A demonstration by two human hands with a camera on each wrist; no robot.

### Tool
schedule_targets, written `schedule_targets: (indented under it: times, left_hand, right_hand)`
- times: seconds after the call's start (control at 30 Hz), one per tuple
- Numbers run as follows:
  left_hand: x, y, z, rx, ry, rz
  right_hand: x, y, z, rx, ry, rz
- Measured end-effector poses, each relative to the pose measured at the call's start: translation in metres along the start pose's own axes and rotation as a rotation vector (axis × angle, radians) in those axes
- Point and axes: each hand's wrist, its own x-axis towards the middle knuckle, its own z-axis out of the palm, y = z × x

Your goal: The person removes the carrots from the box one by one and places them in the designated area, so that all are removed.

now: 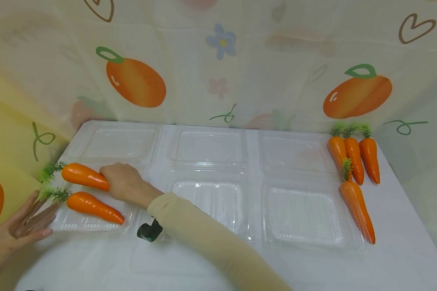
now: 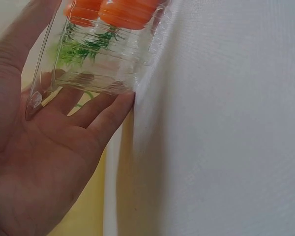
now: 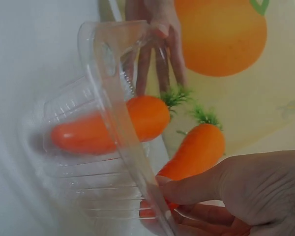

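At the table's left, my right hand (image 1: 123,182) grips an orange carrot (image 1: 81,174) by its narrow end, its green leafy top pointing left. A second carrot (image 1: 94,207) lies in the clear plastic box (image 1: 91,227) just in front of it. In the right wrist view, thumb and fingers close round the held carrot (image 3: 199,147), beside the box's clear rim (image 3: 96,73). My left hand (image 1: 20,230) is at the box's left end. The left wrist view shows that hand (image 2: 54,132) with extended fingers against the clear wall.
Two more open clear boxes stand in the middle (image 1: 211,194) and at the right (image 1: 306,214), lids at the back. Several carrots lie at the far right, one (image 1: 358,210) at the right box's edge. A dark green object (image 1: 150,231) shows by my right sleeve.
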Motion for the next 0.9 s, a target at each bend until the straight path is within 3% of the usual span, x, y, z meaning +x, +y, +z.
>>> schedule_targets:
  times: [0.37,0.63,0.9]
  left_hand:
    - [0.000,-0.003,-0.002,0.014,-0.015,0.016]
    - [0.002,0.002,-0.001,0.107,-0.018,-0.015]
    - [0.002,-0.003,-0.007,0.045,-0.013,-0.007]
  right_hand:
    - [-0.009,-0.001,-0.013,0.063,0.026,-0.056]
    - [-0.014,0.003,-0.025,0.084,0.043,-0.086]
    - [-0.024,0.008,-0.036,0.106,0.056,-0.099]
